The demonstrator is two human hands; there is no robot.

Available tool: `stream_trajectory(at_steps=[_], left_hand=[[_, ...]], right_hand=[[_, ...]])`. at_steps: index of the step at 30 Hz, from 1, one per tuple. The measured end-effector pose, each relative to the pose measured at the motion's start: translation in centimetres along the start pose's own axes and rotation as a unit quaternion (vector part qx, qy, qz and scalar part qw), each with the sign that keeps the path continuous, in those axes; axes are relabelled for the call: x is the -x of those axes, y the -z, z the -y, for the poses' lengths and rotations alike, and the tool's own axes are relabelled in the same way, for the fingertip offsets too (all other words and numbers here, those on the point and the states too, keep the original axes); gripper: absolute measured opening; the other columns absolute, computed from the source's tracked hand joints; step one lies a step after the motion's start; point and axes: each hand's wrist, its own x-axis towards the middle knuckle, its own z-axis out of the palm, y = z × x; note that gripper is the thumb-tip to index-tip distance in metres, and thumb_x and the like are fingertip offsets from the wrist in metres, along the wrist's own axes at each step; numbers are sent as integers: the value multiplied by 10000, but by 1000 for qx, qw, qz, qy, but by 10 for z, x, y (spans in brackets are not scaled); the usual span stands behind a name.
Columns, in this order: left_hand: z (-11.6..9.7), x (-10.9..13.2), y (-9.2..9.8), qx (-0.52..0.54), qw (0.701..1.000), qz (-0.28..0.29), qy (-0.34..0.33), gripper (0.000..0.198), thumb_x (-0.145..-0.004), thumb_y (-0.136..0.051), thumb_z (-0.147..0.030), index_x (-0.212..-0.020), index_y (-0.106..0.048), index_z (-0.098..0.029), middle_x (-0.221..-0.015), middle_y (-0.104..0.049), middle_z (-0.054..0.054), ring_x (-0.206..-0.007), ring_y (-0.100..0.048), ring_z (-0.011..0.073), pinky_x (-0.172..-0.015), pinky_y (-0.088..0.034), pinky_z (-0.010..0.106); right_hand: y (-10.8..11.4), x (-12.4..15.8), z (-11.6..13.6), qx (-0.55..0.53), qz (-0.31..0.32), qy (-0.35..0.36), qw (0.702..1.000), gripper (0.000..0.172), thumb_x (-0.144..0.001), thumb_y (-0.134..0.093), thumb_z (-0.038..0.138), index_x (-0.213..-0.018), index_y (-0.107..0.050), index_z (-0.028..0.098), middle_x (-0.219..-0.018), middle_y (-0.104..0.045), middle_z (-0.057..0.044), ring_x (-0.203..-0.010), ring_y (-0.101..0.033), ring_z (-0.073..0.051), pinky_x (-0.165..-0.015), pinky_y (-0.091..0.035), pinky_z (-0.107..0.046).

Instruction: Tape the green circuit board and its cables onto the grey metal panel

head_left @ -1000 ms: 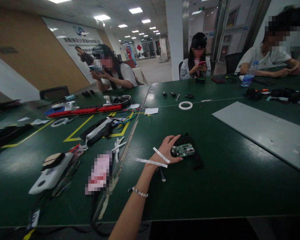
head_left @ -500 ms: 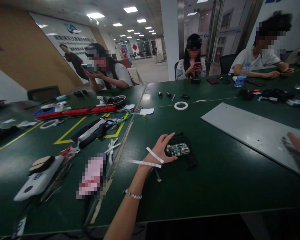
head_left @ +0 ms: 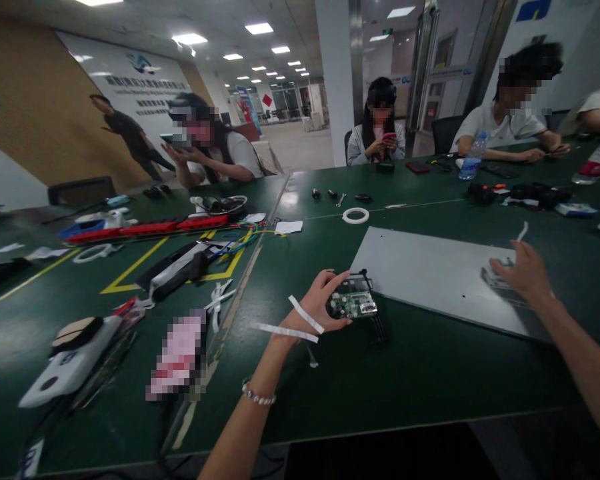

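My left hand [head_left: 314, 308] is curved around the left side of a green circuit board [head_left: 354, 305] in a black frame [head_left: 379, 330], thumb and fingers at its edges. Two white tape strips cling to the back of this hand. At the right, my right hand [head_left: 529, 272] is bent over a small pale part [head_left: 501, 268] on a grey flat panel [head_left: 420, 270]; what exactly its fingers grip is partly hidden. A thin white strip [head_left: 523, 231] sticks up beside those fingers. The panel's left end lies close behind the black frame.
A white tape roll [head_left: 355, 215] and a small wrench [head_left: 341, 199] lie farther back. On the left are a white device [head_left: 70, 363], a pink item [head_left: 177, 357], tape strips [head_left: 219, 303] and a red strip [head_left: 150, 227]. Several people sit across the table; one person stands behind.
The grey panel has slid left toward the circuit board, my right hand moving left with it. My left hand stays at the board, and the black frame looks slightly tilted.
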Motion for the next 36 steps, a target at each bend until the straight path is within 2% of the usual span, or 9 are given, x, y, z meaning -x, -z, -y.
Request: stream_trajectory(at_steps=[8,12,15,20,25,30,36], left_hand=[[0,-19,-9,6,1000,-12,-16,979,-630,-754,-363,-1460,-248,-241,-1303,-333,102,-1250,-383,284,-1088,-340,448],[-1,-30,-19,37,999,14,-23,995,-628,-761,-378,-1461,-233,-251,-1261,-380,93,-1153,-469,253,-1042,-391,444],[3,-33,-30,48,998,29,-30,998,-633,-761,-426,-1463,-236,-247,-1252,-394,97,-1157,-475,260,-1033,-404,440],[17,-31,-43,51,997,46,-23,977,-621,-767,-461,-1442,-291,-229,-1362,-352,130,-1265,-416,300,-1070,-365,470],[24,-35,-46,35,997,66,-10,957,-618,-763,-479,-1428,-313,-238,-1459,-308,143,-1320,-374,321,-1075,-349,507],[25,-40,-51,1,998,55,-25,951,-655,-719,-509,-1437,-292,-177,-1449,-324,178,-1324,-370,323,-1084,-342,493],[26,-46,-60,1,1000,25,10,936,-693,-691,-502,-1456,-250,-183,-1479,-281,173,-1357,-329,316,-1113,-304,483]], right_hand=[[-18,2,66,-49,41,94,994,771,-800,-469,545,-1404,-362,78,-1387,-403,-206,-1258,-396,-340,-1022,-341,-473],[-21,5,91,-62,60,132,987,732,-815,-465,521,-1406,-368,99,-1395,-409,-189,-1253,-417,-333,-1008,-371,-477],[-21,7,105,-62,70,139,986,719,-820,-461,518,-1412,-361,124,-1395,-415,-178,-1243,-435,-333,-988,-391,-485],[-21,10,114,-69,82,139,985,718,-827,-450,522,-1425,-352,137,-1405,-408,-175,-1265,-410,-349,-972,-393,-523],[-20,12,115,-81,94,140,982,726,-829,-454,527,-1440,-338,153,-1424,-390,-171,-1278,-391,-365,-974,-378,-554],[-17,14,120,-75,96,145,982,711,-840,-437,527,-1442,-332,164,-1432,-384,-161,-1281,-391,-358,-981,-372,-552],[-16,17,126,-75,98,154,980,705,-845,-440,519,-1440,-331,157,-1428,-390,-161,-1271,-401,-350,-985,-377,-535]])
